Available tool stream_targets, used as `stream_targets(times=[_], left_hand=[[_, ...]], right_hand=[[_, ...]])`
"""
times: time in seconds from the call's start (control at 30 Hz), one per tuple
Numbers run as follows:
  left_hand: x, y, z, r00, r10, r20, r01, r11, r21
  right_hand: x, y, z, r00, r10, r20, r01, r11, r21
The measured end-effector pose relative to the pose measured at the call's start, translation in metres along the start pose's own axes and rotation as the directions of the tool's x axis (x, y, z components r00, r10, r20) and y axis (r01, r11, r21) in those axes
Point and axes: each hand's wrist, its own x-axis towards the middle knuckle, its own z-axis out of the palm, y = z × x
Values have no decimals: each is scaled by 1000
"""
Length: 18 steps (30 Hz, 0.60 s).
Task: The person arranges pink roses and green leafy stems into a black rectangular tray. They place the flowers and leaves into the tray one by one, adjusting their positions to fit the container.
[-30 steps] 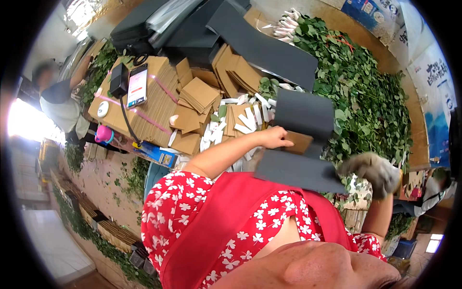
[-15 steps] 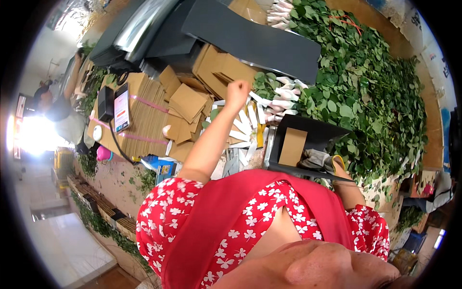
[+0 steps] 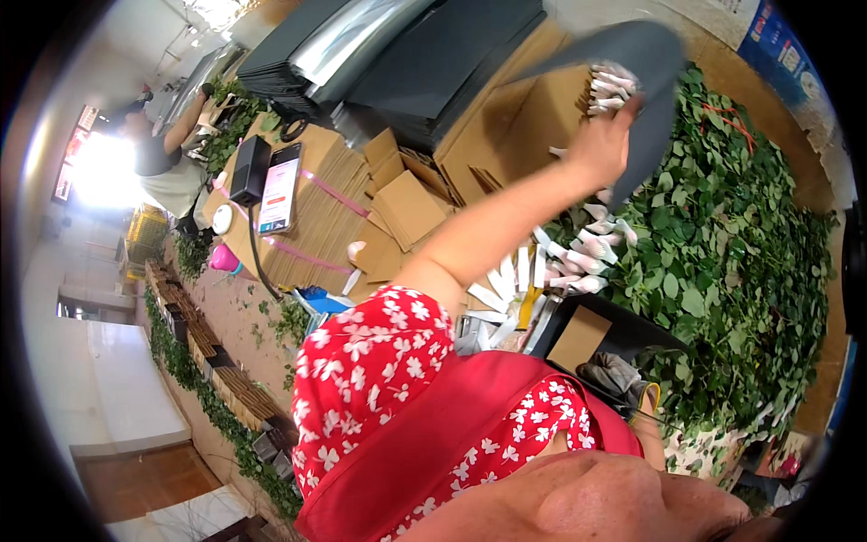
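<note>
My left hand is stretched far out over the table, its fingers closed on the edge of a curved dark grey sheet. A bundle of white paper-wrapped buds lies on that sheet just above my fingers. More wrapped buds lie below my forearm beside the mass of green leaves. My right hand, in a grey glove, rests low at the edge of a black box holding a cardboard piece; its fingers are hidden.
Flat cardboard stacks and folded cartons fill the left side of the table, with a phone and a black power bank on top. Black sheets are piled at the back. Another person works far left.
My left arm has reached farther up and right, from the wrapped buds to the grey sheet. The black box has dropped lower in view, with my gloved right hand still at it.
</note>
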Motion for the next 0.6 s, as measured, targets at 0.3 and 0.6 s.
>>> stream_targets(times=[0.3,0.6], left_hand=[[96,-57,-406,917,317,-242,-337,940,-47],[32,-185,-587,681,-221,-698,-104,914,-391]], right_hand=[[21,-20,4,999,28,-27,-27,1000,11],[-3,-15,3,993,113,-14,-114,993,-13]])
